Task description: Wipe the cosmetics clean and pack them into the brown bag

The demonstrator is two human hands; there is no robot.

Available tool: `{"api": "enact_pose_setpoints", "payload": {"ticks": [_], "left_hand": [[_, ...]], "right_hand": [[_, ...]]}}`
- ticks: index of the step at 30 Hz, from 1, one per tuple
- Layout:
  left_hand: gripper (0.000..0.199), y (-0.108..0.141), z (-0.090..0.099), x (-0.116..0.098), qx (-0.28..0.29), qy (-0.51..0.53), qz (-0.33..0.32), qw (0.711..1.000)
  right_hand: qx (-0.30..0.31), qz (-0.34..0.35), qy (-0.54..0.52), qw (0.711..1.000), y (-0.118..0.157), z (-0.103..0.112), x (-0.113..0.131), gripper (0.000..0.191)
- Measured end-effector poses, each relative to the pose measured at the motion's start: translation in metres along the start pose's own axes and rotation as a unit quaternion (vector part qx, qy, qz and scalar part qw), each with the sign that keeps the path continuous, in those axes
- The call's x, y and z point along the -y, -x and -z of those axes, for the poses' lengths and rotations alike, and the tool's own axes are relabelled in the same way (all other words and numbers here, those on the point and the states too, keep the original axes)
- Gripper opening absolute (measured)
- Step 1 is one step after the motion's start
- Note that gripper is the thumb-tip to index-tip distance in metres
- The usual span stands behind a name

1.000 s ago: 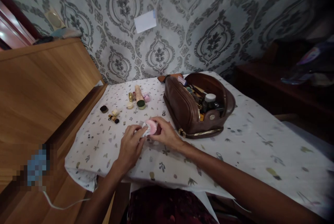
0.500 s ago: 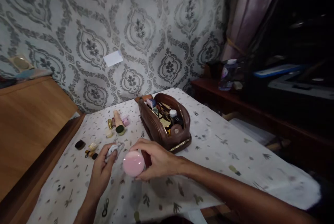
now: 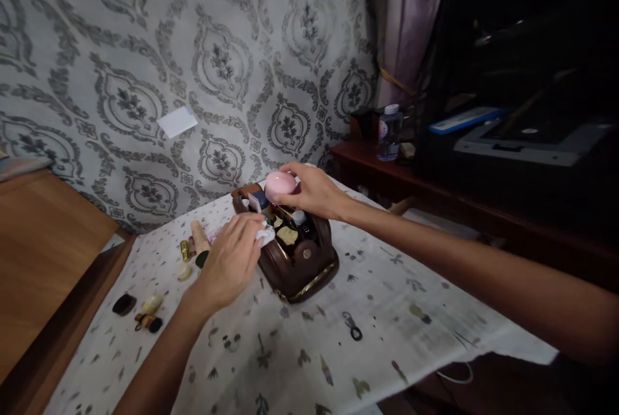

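Note:
A round pink container [image 3: 280, 187] is gripped at its side by my right hand [image 3: 316, 193], over the far end of an open brown cosmetic bag [image 3: 290, 279]. My left hand [image 3: 235, 254] pinches a crumpled white wipe or tissue [image 3: 265, 232] at the bag's left edge. Inside the bag lie a white-capped dark bottle [image 3: 300, 220], a gold-toned item [image 3: 287, 236] and a round brown piece [image 3: 305, 252]. Part of the bag's inside is covered by my hands and the pink container.
Left of the bag lie a beige tube [image 3: 198, 238], a small gold cylinder [image 3: 184, 250], a black round lid [image 3: 124, 303] and a small dark-capped bottle [image 3: 148, 322]. A clear bottle [image 3: 389, 133] stands on the dark red shelf [image 3: 360, 156]. A wooden panel [image 3: 53, 254] borders the table at left.
My right hand has carried the pink container from the table front up over the bag. My left hand, with the white wipe, has moved right to the bag's edge. The view has shifted right.

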State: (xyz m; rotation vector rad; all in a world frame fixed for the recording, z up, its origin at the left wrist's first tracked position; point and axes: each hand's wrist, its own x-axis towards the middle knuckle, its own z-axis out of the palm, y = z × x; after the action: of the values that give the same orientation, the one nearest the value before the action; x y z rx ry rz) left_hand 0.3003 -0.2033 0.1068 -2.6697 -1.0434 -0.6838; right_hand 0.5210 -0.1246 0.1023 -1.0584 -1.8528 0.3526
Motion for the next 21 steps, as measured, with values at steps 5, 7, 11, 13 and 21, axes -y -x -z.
{"api": "enact_pose_setpoints", "payload": {"ticks": [5,7,11,13,21], "left_hand": [[0.024,-0.023,0.0,0.011,0.095,-0.041,0.012,0.995],[0.025,-0.023,0.002,0.012,0.127,-0.052,0.049,0.989],[0.029,-0.02,0.006,0.009,0.158,-0.039,0.073,0.984],[0.03,-0.019,0.005,0.009,0.148,-0.032,0.064,0.986],[0.029,-0.014,0.001,0.014,0.123,-0.019,0.061,0.99]], "right_hand": [[0.115,0.018,0.178,0.977,-0.024,-0.009,0.005,0.037],[0.179,0.014,0.215,0.96,-0.028,-0.012,0.01,0.035],[0.285,-0.005,0.261,0.922,-0.035,-0.019,0.018,0.031],[0.317,-0.014,0.276,0.907,-0.037,-0.024,0.02,0.028],[0.378,-0.042,0.284,0.88,-0.047,-0.037,0.021,0.026]]}}
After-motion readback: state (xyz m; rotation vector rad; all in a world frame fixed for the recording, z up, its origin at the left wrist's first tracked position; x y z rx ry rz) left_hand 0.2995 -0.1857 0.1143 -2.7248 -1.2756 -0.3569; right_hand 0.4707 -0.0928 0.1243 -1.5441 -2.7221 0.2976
